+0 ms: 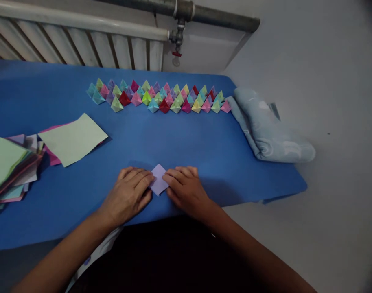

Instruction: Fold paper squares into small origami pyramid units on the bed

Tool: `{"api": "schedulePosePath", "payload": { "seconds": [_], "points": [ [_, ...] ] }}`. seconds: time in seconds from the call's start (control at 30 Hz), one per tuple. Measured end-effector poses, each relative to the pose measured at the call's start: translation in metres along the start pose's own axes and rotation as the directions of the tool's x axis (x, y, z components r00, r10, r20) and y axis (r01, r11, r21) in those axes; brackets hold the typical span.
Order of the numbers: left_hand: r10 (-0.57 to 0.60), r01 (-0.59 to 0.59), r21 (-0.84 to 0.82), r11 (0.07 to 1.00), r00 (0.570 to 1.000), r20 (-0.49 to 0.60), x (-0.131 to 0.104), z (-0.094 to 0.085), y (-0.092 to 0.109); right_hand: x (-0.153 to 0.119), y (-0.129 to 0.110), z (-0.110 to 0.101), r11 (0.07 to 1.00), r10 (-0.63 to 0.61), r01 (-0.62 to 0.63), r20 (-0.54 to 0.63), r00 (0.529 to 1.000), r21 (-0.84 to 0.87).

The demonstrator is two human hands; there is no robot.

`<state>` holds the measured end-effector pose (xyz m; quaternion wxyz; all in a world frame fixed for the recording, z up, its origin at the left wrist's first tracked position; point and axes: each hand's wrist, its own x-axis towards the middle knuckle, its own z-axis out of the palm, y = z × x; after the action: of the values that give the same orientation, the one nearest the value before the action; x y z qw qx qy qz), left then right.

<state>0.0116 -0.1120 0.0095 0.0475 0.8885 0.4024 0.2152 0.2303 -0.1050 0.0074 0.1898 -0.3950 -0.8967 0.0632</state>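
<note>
A small purple folded paper [158, 180] lies diamond-wise near the front of the blue table, one corner toward me. My left hand [129, 193] pinches its left corner, fingers bent and closed on it. On the opposite corner, my right hand [186, 189] grips the same paper with curled fingers. Both side corners are hidden under the fingertips. Beyond the hands, rows of small folded paper pieces [164, 106] in pink, green, blue, red and yellow stand close together.
Loose pale green sheets [74, 140] over a pink one lie to the left, beside a thick stack of coloured paper [9, 162]. A folded light-blue cloth [268, 126] rests at the right edge of the blue table [173, 138]. A white radiator [82, 44] stands behind.
</note>
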Motion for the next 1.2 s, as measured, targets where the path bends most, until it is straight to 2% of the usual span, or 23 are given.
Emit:
{"api": "schedulePosePath", "payload": {
  "seconds": [0.3, 0.43, 0.6, 0.8, 1.2],
  "points": [
    [-0.034, 0.03, -0.059, 0.998, 0.997, -0.066, -0.002, 0.007, -0.005, -0.004, 0.001, 0.003, 0.975, 0.165, -0.158, -0.034, 0.986, 0.156],
    [-0.141, 0.132, -0.107, 0.985, 0.987, -0.081, 0.002, 0.008, -0.007, 0.001, 0.002, 0.005, 0.937, 0.28, -0.27, -0.016, 0.96, 0.22],
    [-0.293, 0.286, -0.146, 0.947, 0.956, -0.03, 0.008, 0.008, -0.007, 0.008, 0.001, 0.006, 0.899, 0.381, -0.37, -0.002, 0.925, 0.232],
    [-0.386, 0.381, -0.103, 0.919, 0.922, -0.028, 0.012, 0.014, -0.005, 0.012, 0.0, 0.005, 0.878, 0.429, -0.423, 0.027, 0.903, 0.225],
    [-0.399, 0.4, 0.003, 0.917, 0.915, -0.062, 0.013, 0.018, -0.001, 0.016, -0.001, 0.004, 0.868, 0.457, -0.452, 0.024, 0.889, 0.203]
  ]
}}
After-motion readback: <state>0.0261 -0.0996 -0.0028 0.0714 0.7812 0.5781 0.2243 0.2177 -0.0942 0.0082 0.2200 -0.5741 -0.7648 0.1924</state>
